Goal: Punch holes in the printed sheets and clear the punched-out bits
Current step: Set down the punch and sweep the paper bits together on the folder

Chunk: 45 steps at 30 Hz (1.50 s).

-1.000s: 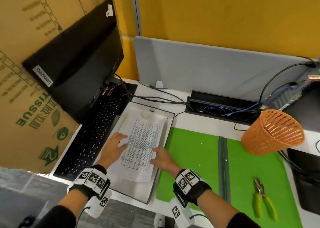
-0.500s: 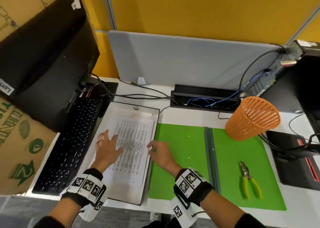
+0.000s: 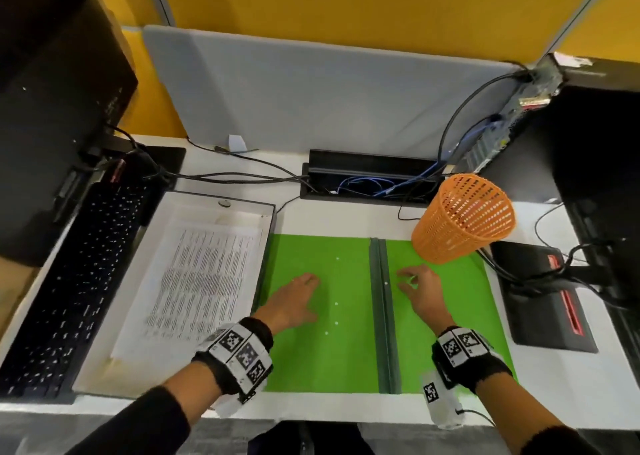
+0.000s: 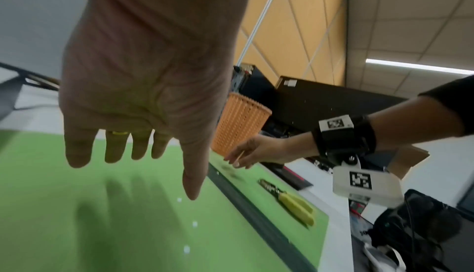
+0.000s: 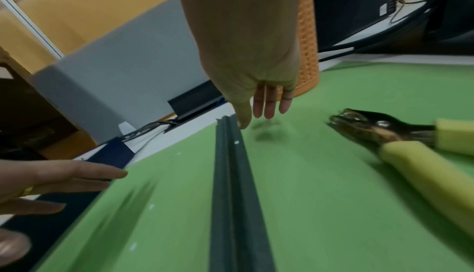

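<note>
The printed sheets (image 3: 204, 281) lie in a white tray (image 3: 104, 357) at the left, with no hand on them. My left hand (image 3: 308, 299) hovers flat, fingers straight, over the left half of the open green folder (image 3: 329, 361). Small white punched-out bits (image 3: 336, 303) dot that half, and one bit (image 3: 385, 284) sits on the dark spine (image 3: 384, 333). My right hand (image 3: 407, 281) hangs just right of the spine with relaxed fingers (image 5: 266, 106), holding nothing. The yellow-handled hole punch (image 5: 400, 148) lies on the right half, hidden in the head view.
An orange mesh basket (image 3: 464, 219) stands at the folder's far right corner. A black keyboard (image 3: 79, 281) and a monitor (image 3: 52, 108) sit at the left. A cable box (image 3: 367, 177) and a grey divider (image 3: 311, 91) line the back, with dark equipment (image 3: 547, 299) at the right.
Both hands have left the printed sheets in the tray and moved right over the green folder. The view has swung right with them.
</note>
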Motion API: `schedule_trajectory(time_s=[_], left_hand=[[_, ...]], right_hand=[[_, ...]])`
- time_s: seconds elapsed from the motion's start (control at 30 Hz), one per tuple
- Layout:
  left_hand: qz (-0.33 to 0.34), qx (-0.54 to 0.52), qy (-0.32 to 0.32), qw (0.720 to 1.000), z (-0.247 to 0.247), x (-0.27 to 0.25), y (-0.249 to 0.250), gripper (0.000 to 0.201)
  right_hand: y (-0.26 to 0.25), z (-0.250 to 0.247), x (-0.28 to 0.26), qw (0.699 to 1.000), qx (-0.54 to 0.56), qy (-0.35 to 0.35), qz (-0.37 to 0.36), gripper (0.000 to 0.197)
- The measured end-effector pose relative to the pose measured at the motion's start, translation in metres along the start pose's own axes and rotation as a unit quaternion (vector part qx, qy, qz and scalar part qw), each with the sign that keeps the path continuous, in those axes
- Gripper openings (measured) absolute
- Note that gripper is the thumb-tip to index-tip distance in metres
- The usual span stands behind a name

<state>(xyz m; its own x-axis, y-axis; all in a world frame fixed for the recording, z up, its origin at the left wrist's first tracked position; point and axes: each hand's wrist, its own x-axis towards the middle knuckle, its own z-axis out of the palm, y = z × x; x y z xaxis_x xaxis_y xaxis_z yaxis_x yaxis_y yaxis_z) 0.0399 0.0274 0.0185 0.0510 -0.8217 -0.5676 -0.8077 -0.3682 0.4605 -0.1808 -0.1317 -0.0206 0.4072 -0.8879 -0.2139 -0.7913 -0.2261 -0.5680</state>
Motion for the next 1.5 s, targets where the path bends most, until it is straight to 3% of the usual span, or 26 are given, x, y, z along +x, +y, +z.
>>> schedule_trajectory(time_s=[0.1,0.23,0.6,0.8,0.93,1.13,1.27,1.5], left_hand=[[-0.023,0.056,-0.034,0.998,0.020,0.015,0.008,0.102],[-0.037,0.133,-0.048,0.989,0.036,0.023,0.015,0.115],[-0.042,0.210,-0.067,0.975,0.049,0.029,0.010,0.142],[-0.052,0.229,-0.051,0.971,0.055,0.027,0.011,0.143],[-0.054,0.236,-0.052,0.969,0.054,0.026,0.013,0.142],[-0.056,0.242,-0.055,0.967,0.054,0.027,0.012,0.141],[-0.055,0.250,-0.056,0.965,0.055,0.027,0.012,0.142],[-0.055,0.262,-0.062,0.962,0.054,0.028,0.014,0.141]], right_hand=[[0.019,0.004,0.000,0.998,0.011,-0.041,-0.041,0.034],[0.020,0.013,0.003,0.993,-0.010,-0.047,-0.105,0.029],[0.022,0.025,0.018,0.992,-0.049,-0.039,-0.111,0.012],[0.022,0.029,0.023,0.992,-0.041,-0.039,-0.114,0.006],[0.018,0.029,0.021,0.986,-0.108,-0.058,-0.113,0.006],[0.018,0.034,0.012,0.976,-0.183,-0.070,-0.099,0.021],[0.019,0.028,0.009,0.983,-0.160,-0.044,-0.078,0.025],[0.017,0.006,0.006,0.994,-0.063,0.006,-0.090,0.011]])
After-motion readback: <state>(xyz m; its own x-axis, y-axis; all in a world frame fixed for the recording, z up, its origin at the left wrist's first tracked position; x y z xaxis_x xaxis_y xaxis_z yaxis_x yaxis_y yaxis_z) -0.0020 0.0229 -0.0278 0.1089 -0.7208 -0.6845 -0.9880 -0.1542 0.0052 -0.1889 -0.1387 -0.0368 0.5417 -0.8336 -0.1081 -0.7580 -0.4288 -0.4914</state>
